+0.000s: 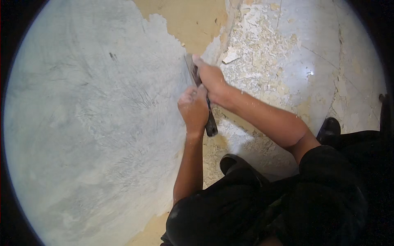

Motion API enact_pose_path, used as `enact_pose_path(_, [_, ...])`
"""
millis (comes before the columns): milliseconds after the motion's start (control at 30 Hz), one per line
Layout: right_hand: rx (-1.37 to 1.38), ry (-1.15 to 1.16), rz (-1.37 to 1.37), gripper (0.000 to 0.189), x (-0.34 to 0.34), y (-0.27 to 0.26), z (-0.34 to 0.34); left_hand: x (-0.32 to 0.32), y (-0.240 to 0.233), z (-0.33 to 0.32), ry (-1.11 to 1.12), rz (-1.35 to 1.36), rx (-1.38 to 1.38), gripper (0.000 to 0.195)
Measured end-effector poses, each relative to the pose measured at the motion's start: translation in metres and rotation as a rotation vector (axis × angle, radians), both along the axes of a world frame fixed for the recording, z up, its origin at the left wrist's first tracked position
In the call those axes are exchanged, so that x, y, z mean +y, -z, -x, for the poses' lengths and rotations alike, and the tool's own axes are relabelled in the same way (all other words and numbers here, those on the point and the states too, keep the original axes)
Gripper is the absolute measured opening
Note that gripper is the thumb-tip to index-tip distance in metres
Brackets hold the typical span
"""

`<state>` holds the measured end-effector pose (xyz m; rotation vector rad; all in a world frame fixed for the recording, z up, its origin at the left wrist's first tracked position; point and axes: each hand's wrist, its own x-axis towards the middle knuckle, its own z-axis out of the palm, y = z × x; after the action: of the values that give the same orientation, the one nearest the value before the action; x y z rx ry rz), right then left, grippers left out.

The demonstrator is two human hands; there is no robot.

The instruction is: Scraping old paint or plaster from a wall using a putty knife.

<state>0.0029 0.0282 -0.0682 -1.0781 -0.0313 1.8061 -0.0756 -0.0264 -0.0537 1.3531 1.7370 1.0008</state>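
A long scraper (211, 124) with a dark handle and a flat blade is in both my hands, slanting up and to the left. My left hand (194, 106) wraps around the handle, whose end sticks out below the fist. Higher up, near the blade, my right hand (211, 75) grips the tool and hides part of it. The blade's edge lies close to or against the wall (101, 129); exact contact cannot be told. Grey-white, scratched coating covers most of that wall. Beyond the blade's tip, the coating ends raggedly at a yellowish patch (190, 24). Pale dust marks my fingers.
White and yellowish flakes (261, 55) litter the floor along the wall's foot, with one larger chip (231, 57) near my right hand. Pale floor tiles (320, 49) show at the right. My dark shoes (229, 161) stand on the floor. A dark object (386, 113) stands at the far right edge.
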Motion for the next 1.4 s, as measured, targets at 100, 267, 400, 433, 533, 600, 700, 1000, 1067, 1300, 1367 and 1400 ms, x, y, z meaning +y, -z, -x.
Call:
enact_pose_path(100, [0.033, -0.022, -0.020, 0.039, -0.022, 0.011, 0.007, -0.023, 0.004, 0.003, -0.013, 0.098, -0.052, 0.025])
enact_pose_path(267, [0.075, -0.058, -0.012, 0.038, -0.037, 0.040, 0.018, -0.038, 0.009, -0.002, -0.065, 0.177, 0.024, 0.022])
enact_pose_path(400, [0.110, -0.008, -0.070, 0.035, -0.035, 0.042, 0.022, -0.029, 0.007, 0.000, 0.012, 0.031, 0.410, 0.026])
enact_pose_path(433, [0.148, 0.030, -0.065, 0.033, -0.032, 0.042, 0.023, -0.025, 0.007, 0.000, 0.044, -0.019, 0.493, 0.027])
enact_pose_path(533, [0.266, 0.026, 0.034, 0.032, -0.023, 0.035, 0.019, -0.016, -0.005, -0.009, 0.054, -0.002, 0.536, 0.028])
enact_pose_path(600, [0.265, 0.029, 0.038, 0.032, -0.018, 0.038, 0.019, -0.012, -0.007, -0.010, 0.079, -0.002, 0.561, 0.028])
enact_pose_path(700, [0.250, 0.035, 0.058, 0.033, -0.006, 0.038, 0.016, -0.003, -0.008, -0.010, 0.136, -0.043, 0.616, 0.029])
enact_pose_path(1000, [0.287, 0.021, -0.008, 0.032, -0.013, 0.039, 0.016, -0.013, -0.004, -0.015, 0.120, -0.101, 0.561, 0.027])
enact_pose_path(1067, [0.241, -0.018, 0.077, 0.032, -0.017, 0.020, 0.009, -0.015, -0.002, -0.013, 0.045, -0.042, 0.436, 0.026])
enact_pose_path(1300, [0.203, -0.038, 0.044, 0.035, -0.013, 0.023, 0.011, -0.009, -0.006, -0.010, 0.041, 0.019, 0.514, 0.028])
enact_pose_path(1367, [0.143, 0.017, 0.011, 0.042, -0.010, 0.031, 0.015, -0.008, -0.007, -0.010, 0.101, -0.057, 0.542, 0.025])
enact_pose_path(1400, [0.177, 0.020, 0.015, 0.045, -0.009, 0.028, 0.016, -0.007, -0.008, -0.006, 0.090, -0.060, 0.546, 0.025])
